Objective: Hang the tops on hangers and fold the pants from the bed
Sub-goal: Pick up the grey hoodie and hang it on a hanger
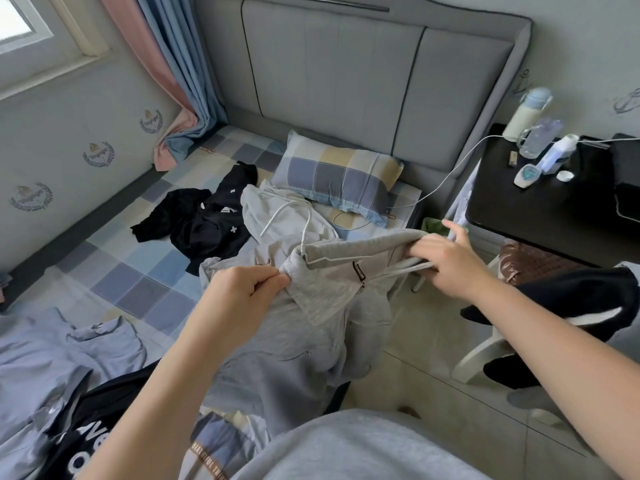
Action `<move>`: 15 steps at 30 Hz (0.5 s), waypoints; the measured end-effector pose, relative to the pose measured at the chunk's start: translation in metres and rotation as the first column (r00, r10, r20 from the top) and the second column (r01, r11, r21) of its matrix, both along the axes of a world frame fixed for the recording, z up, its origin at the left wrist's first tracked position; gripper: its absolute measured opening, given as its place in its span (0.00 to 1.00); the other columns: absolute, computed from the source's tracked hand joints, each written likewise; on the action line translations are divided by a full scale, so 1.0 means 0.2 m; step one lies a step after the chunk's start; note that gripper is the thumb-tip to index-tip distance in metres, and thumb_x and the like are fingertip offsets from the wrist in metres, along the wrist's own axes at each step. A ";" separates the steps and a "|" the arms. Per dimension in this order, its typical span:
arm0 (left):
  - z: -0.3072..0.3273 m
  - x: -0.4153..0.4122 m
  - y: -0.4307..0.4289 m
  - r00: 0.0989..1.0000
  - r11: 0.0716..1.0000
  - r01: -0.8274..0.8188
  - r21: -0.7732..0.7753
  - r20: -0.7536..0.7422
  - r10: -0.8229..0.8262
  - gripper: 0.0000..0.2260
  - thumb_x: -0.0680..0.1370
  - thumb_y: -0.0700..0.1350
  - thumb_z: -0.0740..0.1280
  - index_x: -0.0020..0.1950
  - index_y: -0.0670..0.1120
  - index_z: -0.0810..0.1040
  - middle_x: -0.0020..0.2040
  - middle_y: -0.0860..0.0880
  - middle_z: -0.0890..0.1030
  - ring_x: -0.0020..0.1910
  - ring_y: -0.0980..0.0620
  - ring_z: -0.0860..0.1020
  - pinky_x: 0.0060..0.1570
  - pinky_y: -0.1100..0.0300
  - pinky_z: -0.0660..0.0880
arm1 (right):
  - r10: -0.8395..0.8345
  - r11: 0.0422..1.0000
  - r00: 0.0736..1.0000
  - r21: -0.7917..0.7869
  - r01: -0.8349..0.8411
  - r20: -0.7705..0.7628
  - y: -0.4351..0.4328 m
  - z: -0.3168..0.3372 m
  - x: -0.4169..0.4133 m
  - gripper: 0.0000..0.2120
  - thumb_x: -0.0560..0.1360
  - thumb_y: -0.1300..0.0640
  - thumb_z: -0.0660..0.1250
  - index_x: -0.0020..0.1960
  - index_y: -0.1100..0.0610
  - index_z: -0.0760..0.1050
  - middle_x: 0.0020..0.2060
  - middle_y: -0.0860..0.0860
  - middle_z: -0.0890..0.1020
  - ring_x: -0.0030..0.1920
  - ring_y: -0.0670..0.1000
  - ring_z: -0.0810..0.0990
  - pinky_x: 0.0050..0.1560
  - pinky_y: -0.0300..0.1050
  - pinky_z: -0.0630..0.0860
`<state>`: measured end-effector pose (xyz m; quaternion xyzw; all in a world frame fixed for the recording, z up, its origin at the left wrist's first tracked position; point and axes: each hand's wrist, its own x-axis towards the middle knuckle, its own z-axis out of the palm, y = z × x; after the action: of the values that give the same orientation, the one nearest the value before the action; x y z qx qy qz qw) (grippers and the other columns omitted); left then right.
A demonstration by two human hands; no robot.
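Observation:
I hold grey sweatpants (332, 282) up by their waistband above the right edge of the bed (138, 268). My left hand (242, 289) pinches the waistband's left end. My right hand (446, 261) grips its right end together with a drawstring. The legs hang down onto the bed's edge. A white hanger (289, 214) lies on a pale hoodie (277, 216) just beyond the pants. A black top (204, 220) lies further left. Light blue garments (69, 348) and a black printed top (90, 431) lie at the near left.
A checked pillow (336, 174) leans at the grey headboard (346, 81). A black nightstand (554, 199) to the right carries bottles and a white cable. Dark clothes hang over a white chair (485, 355) on the tiled floor. Curtains and a window are at the far left.

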<state>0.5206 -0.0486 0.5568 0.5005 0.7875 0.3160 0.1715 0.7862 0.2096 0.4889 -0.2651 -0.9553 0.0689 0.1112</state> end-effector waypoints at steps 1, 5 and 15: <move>-0.01 -0.01 0.00 1.000 1.000 -0.003 -0.008 -0.017 0.003 0.16 0.81 0.49 0.68 0.35 0.44 0.78 0.25 0.51 0.69 0.26 0.56 0.66 0.28 0.66 0.65 | 0.006 1.000 1.000 0.011 -0.006 -0.018 0.00 0.03 -0.01 0.16 0.64 0.72 0.76 0.47 0.56 0.83 0.45 0.49 0.84 0.55 0.55 0.82 0.73 0.66 0.52; -0.07 -0.02 0.03 0.995 0.995 0.027 -0.098 -0.098 -0.036 0.19 0.81 0.51 0.67 0.30 0.48 0.72 0.26 0.55 0.72 0.28 0.56 0.70 0.29 0.60 0.68 | 0.065 0.989 0.995 -0.125 -0.074 -0.079 -0.04 0.20 -0.10 0.11 0.70 0.70 0.72 0.49 0.58 0.82 0.47 0.52 0.84 0.55 0.60 0.81 0.69 0.63 0.65; -0.01 0.07 0.13 0.987 0.967 0.149 0.207 -0.087 -0.133 0.14 0.80 0.44 0.68 0.34 0.51 0.75 0.27 0.59 0.73 0.29 0.59 0.70 0.31 0.71 0.66 | -0.053 0.773 0.974 -0.626 -0.101 -0.222 -0.47 0.44 -0.45 0.14 0.69 0.37 0.61 0.44 0.46 0.65 0.41 0.42 0.78 0.48 0.41 0.78 0.52 0.40 0.74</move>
<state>0.5339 -0.0227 0.5552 0.5819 0.7172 0.3672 0.1103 0.6961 0.1154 0.5760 -0.2650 -0.8603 0.4178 0.1228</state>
